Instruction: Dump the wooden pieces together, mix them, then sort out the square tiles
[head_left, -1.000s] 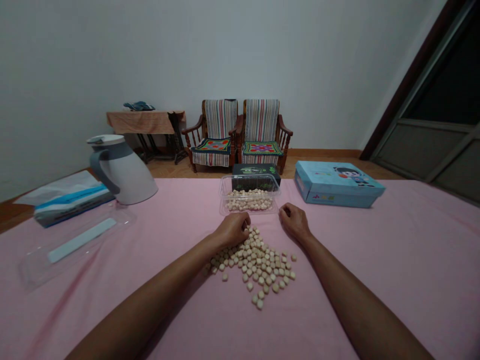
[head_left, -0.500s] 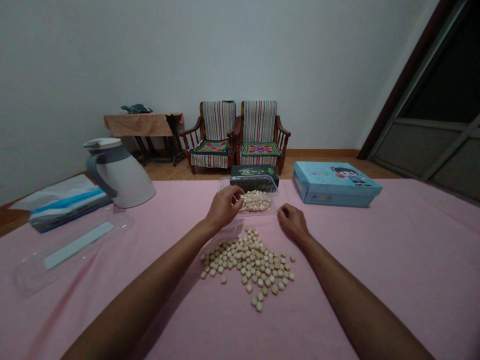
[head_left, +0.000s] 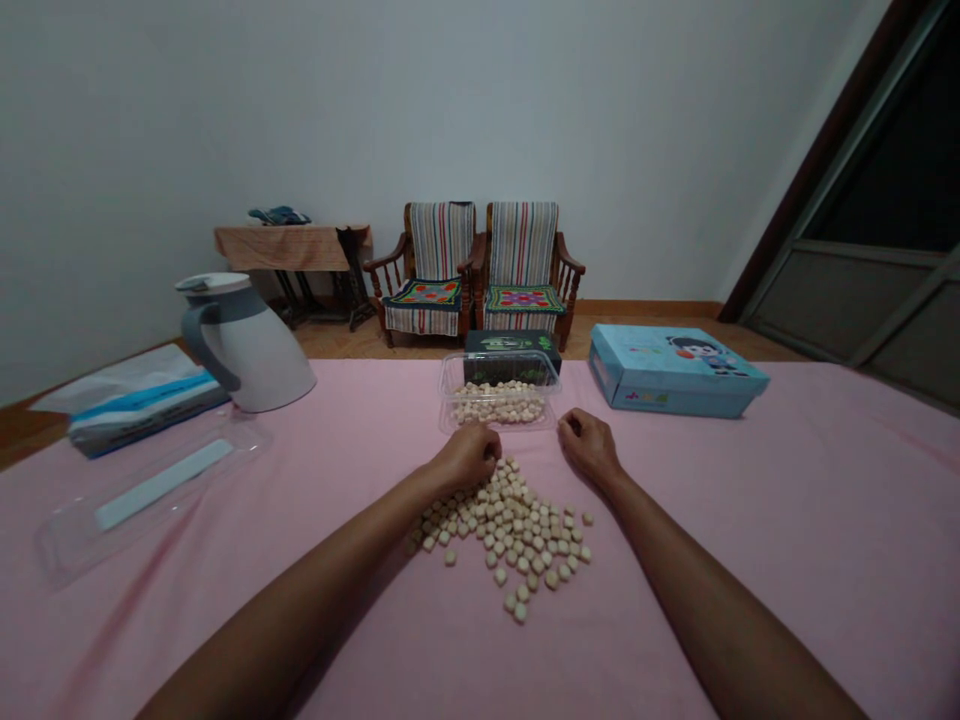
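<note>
Small pale rounded cubes lie in a loose pile [head_left: 525, 530] on the pink cloth [head_left: 750, 510]. My left hand [head_left: 469, 457] is over the pile's far left edge, its fingers curled down and pressed together; whatever they hold is hidden. Beyond it stands a clear plastic container [head_left: 553, 385] with many more of these cubes [head_left: 499, 402] inside. Just right of the container's near corner, my right hand [head_left: 589, 443] rests on the cloth in a loose fist, and its fingertips are too small to tell what they hold.
A dark box [head_left: 514, 343] stands behind the container, a light blue box [head_left: 675, 372] at the right. On the left are a grey-white jug [head_left: 262, 350], a tissue pack [head_left: 150, 410] and a clear lid [head_left: 161, 485]. Two chairs [head_left: 480, 260] stand beyond the table.
My left hand has moved from the container's left side back toward me, down to the pile. My right hand has stayed in place. The view has shifted slightly.
</note>
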